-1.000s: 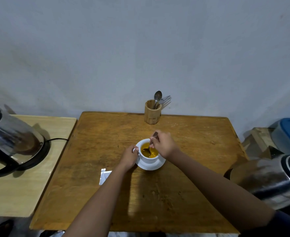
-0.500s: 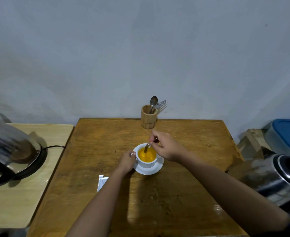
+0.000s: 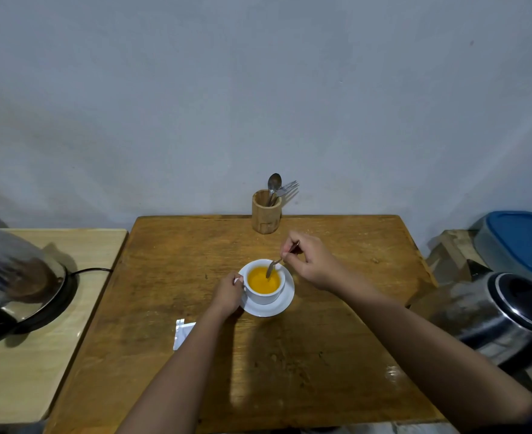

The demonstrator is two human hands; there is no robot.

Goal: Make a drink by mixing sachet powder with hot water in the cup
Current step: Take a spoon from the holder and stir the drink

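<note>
Wooden table [image 3: 321, 355]: cup [image 3: 266, 294] of orange drink [image 3: 263, 280].

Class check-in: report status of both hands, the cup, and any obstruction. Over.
Left hand grips cup handle; right hand pinches spoon, tip in orange drink. Cup on saucer. Empty sachet beside left forearm, nothing blocking.

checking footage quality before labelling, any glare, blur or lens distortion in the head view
Head view: wide-angle bending stretches and tilts the left kettle and the right kettle at the frame edges; a small glare spot sits on the wooden table near its front right; both forearms cast soft shadows; the centre is sharp, with the cup and spoon clear.
</note>
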